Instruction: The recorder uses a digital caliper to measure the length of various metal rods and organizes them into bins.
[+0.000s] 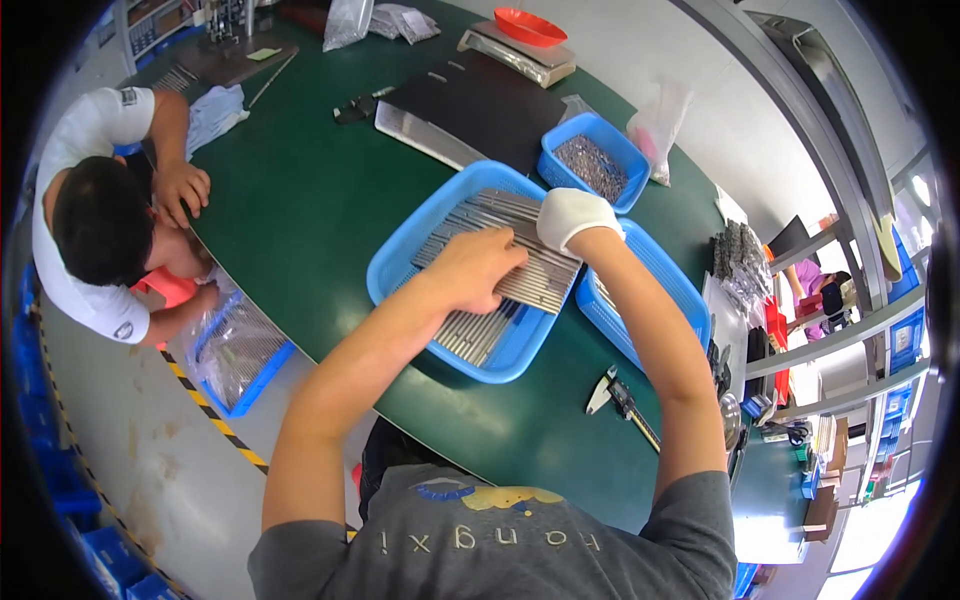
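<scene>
A blue plastic basket (390,262) on the green table holds many thin metal rods (470,335), lying side by side. My bare left hand (475,268) is over the middle of the basket, its fingers curled onto an upper layer of rods (545,275). My right hand (578,217), in a white glove, is closed at the far right edge of that same layer; its fingertips are hidden. The layer lies slanted above the other rods, partly over the basket's right rim.
A second blue basket (660,270) stands right of the first. Behind is a blue bin (600,130) of small metal parts. A caliper (625,405) lies near my right forearm. A scale (520,50) with a red tray is at the back. Another person (110,220) sits at the left.
</scene>
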`<action>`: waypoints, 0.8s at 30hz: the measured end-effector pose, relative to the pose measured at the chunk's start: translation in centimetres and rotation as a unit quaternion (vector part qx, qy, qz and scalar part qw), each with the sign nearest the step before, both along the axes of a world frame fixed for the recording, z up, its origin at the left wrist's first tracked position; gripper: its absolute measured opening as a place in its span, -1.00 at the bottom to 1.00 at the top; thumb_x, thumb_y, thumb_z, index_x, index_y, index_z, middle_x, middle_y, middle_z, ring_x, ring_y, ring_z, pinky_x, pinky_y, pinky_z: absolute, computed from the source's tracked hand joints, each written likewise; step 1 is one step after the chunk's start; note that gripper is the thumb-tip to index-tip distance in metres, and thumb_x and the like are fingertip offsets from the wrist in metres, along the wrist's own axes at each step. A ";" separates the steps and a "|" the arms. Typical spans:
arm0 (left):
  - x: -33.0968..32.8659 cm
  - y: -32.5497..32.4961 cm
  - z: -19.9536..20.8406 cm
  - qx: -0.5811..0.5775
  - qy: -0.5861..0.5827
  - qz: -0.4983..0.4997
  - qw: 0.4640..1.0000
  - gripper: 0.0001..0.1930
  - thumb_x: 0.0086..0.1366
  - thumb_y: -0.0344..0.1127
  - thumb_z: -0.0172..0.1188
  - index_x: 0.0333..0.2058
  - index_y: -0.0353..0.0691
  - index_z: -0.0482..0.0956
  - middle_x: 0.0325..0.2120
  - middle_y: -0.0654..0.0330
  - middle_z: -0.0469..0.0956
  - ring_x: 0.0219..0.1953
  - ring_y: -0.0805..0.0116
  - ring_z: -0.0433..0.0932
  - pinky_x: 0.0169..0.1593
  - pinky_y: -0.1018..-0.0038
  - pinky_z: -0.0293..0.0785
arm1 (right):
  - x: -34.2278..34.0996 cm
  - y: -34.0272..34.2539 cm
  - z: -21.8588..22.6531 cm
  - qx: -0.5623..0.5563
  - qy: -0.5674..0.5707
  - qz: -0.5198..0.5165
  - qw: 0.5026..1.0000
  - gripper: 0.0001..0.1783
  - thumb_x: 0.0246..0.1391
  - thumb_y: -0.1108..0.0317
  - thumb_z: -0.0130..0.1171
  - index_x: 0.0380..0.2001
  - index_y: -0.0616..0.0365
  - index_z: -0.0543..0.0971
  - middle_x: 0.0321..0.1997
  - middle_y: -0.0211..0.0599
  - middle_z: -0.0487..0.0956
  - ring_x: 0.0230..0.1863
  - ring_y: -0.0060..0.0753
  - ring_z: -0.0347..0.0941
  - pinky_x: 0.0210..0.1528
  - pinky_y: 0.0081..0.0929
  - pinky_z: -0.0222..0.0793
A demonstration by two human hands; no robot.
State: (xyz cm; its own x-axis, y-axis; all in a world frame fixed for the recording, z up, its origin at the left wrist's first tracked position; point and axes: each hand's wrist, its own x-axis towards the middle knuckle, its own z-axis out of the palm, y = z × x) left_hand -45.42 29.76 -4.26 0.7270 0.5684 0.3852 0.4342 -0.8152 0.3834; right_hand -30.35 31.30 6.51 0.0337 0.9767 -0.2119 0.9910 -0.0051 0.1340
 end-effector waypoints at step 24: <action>1.0 4.9 0.9 -0.055 0.105 -0.067 0.991 -0.47 -0.41 -0.08 0.51 -0.45 -0.16 0.46 -0.49 0.11 0.58 -0.33 -0.01 0.56 -0.31 0.19 0.42 | -2.6 -8.2 -5.9 0.047 0.039 0.474 0.878 -0.76 -0.09 0.42 0.04 -0.30 0.28 0.53 -0.44 -0.11 0.59 -0.48 -0.13 0.57 -0.47 -0.23 0.50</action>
State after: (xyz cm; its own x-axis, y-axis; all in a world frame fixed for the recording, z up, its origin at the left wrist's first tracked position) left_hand -44.44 34.68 -3.37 0.8561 0.4916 0.1595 0.4043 -0.8292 0.3859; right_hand -32.94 23.06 0.65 -0.8156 0.5710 -0.0940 0.5615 0.8201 0.1097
